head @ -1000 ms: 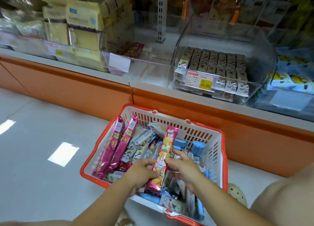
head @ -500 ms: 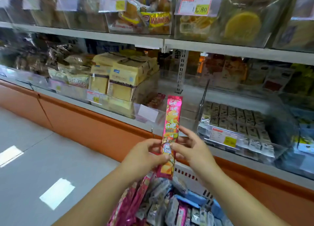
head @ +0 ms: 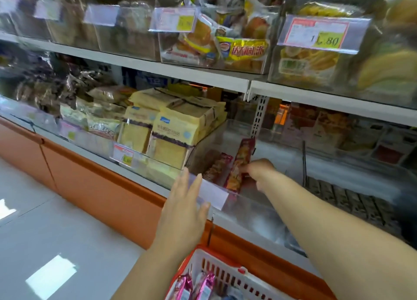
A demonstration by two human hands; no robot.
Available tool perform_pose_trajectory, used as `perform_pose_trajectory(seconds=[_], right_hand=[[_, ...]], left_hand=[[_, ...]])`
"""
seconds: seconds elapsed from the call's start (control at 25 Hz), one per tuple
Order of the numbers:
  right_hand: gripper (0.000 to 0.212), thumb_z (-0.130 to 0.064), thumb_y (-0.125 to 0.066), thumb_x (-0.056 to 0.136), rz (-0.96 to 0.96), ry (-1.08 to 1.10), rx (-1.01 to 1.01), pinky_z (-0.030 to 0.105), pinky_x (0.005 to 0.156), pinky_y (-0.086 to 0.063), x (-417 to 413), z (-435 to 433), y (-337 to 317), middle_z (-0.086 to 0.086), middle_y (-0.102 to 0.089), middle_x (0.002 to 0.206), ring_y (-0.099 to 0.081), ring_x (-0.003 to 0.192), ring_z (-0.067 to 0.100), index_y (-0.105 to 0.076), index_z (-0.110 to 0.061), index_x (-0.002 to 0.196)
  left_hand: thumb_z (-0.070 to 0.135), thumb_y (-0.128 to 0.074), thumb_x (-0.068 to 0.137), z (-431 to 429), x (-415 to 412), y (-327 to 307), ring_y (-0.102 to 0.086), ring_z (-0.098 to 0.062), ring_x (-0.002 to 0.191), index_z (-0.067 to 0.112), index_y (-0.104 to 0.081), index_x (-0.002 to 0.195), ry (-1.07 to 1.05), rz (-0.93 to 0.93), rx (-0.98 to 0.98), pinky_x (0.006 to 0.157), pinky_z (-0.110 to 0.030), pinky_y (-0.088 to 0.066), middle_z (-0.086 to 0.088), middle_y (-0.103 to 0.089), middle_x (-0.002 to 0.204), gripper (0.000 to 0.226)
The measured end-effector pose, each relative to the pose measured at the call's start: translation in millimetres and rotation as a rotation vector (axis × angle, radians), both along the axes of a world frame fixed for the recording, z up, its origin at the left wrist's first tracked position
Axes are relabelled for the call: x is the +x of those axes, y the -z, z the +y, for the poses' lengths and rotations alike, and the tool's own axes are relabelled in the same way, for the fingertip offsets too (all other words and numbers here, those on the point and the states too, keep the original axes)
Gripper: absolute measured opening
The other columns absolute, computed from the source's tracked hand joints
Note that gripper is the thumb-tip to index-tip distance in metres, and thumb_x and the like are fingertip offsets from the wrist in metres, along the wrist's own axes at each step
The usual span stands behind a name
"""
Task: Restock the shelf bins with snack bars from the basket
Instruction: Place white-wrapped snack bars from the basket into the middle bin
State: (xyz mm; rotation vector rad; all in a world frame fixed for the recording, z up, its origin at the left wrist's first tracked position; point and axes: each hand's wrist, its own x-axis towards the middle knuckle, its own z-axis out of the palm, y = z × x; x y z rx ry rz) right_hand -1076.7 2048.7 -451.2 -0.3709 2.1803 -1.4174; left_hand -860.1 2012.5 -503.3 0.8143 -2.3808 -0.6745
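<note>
Placement of one snack bar (head: 240, 164) into a clear shelf bin (head: 248, 206), centre of frame. Half a second earlier both hands pinched the bar upright in front of the shelf; now only the right hand (head: 259, 167) has it, fingers closed on its lower half, and has carried it past the bin's front wall, where it stands tilted beside a few similar dark-red packs (head: 217, 167) lying to its left. The left hand (head: 185, 206) has let go: it is spread flat with fingers apart, just in front of the blank label holder (head: 213, 192) on the bin's front edge; whether it touches the holder cannot be told. The bar is thus inside the bin but not yet released, so this single restock is judged nearly done. The red basket (head: 228, 275), lower centre of frame, lies below both hands and still shows pink-wrapped bars (head: 204, 286), so much of the task remains.
</note>
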Motion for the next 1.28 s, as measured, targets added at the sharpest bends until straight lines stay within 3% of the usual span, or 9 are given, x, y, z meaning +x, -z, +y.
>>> perform_pose_trajectory(seconds=[0.08,0.24,0.4,0.52,0.6,0.72,0.84,1.12,1.28], right_hand=[[0.03,-0.001,-0.07,0.083,-0.021,-0.112,0.198,0.04,0.084,-0.056,1,-19,17,0.019,-0.067,0.109,-0.066,0.098,0.03,-0.062,0.005,0.112],[0.024,0.001,-0.055,0.093,-0.079,-0.256,0.35,0.024,0.043,-0.045,7,-36,23,0.016,-0.065,0.107,-0.056,0.066,0.021,-0.058,-0.002,0.117],[0.008,0.0,-0.055,0.094,-0.189,-0.241,0.315,0.029,0.045,-0.053,7,-20,15,0.017,-0.067,0.082,-0.063,0.059,0.024,-0.062,0.0,0.09],[0.014,0.0,-0.057,0.092,0.01,-0.196,0.178,0.039,0.071,-0.059,14,1,-1,0.019,-0.067,0.095,-0.068,0.081,0.029,-0.063,0.003,0.105],[0.028,-0.006,-0.058,0.093,0.201,-0.166,0.035,0.043,0.087,-0.056,25,21,-13,0.02,-0.066,0.105,-0.066,0.096,0.031,-0.059,0.0,0.12],[0.026,-0.009,-0.052,0.096,0.273,-0.107,-0.35,0.032,0.075,-0.059,63,68,-31,0.01,-0.064,0.1,-0.066,0.082,0.019,-0.056,-0.016,0.121],[0.025,-0.006,-0.049,0.094,0.255,-0.124,-0.469,0.027,0.056,-0.057,103,129,-8,0.005,-0.066,0.088,-0.065,0.063,0.012,-0.059,-0.028,0.1],[0.015,-0.006,-0.044,0.099,-0.496,-0.031,0.125,0.034,0.062,-0.049,124,233,158,0.016,-0.057,0.088,-0.053,0.065,0.024,-0.055,-0.007,0.11],[0.008,-0.011,-0.049,0.097,-0.606,0.013,0.298,0.032,0.059,-0.048,130,270,231,0.012,-0.058,0.078,-0.054,0.063,0.022,-0.056,-0.01,0.093]], left_hand=[[0.043,-0.04,0.099,-5,-5,7,0.016,-0.007,0.145,0.04,0.001,0.151,-0.011,-0.035,-0.014,0.117,-0.029,-0.008,0.015,0.028,0.154,0.066],[0.041,-0.04,0.1,-10,-12,12,0.009,-0.004,0.146,0.044,-0.002,0.15,0.011,-0.008,0.018,0.116,-0.03,-0.017,0.02,0.025,0.155,0.063],[0.038,-0.043,0.099,-13,-3,6,-0.013,-0.007,0.146,0.046,-0.013,0.149,0.014,0.047,0.048,0.113,-0.031,-0.027,0.024,0.011,0.157,0.059],[0.034,-0.047,0.098,-6,12,5,-0.037,-0.012,0.136,0.043,-0.021,0.149,-0.006,0.055,0.013,0.107,-0.032,-0.04,0.026,0.0,0.158,0.057],[0.03,-0.051,0.097,3,25,8,-0.032,-0.007,0.139,0.039,-0.028,0.147,-0.014,0.051,-0.044,0.109,-0.029,-0.034,0.022,-0.01,0.158,0.056],[0.023,-0.054,0.095,30,46,18,-0.033,-0.009,0.137,0.029,-0.043,0.142,0.02,0.027,-0.096,0.109,-0.022,-0.025,0.01,-0.033,0.152,0.049],[0.021,-0.055,0.094,78,60,48,-0.04,-0.008,0.131,0.025,-0.05,0.137,0.127,-0.095,0.002,0.106,-0.015,-0.023,0.008,-0.046,0.143,0.044],[0.028,-0.054,0.096,152,67,141,-0.056,-0.017,0.114,0.021,-0.042,0.144,0.225,-0.546,0.387,0.098,-0.029,-0.044,-0.007,-0.051,0.139,0.05],[0.024,-0.055,0.094,169,61,179,-0.057,-0.026,0.11,0.016,-0.049,0.137,0.242,-0.719,0.377,0.092,-0.033,-0.046,-0.01,-0.054,0.13,0.044]])
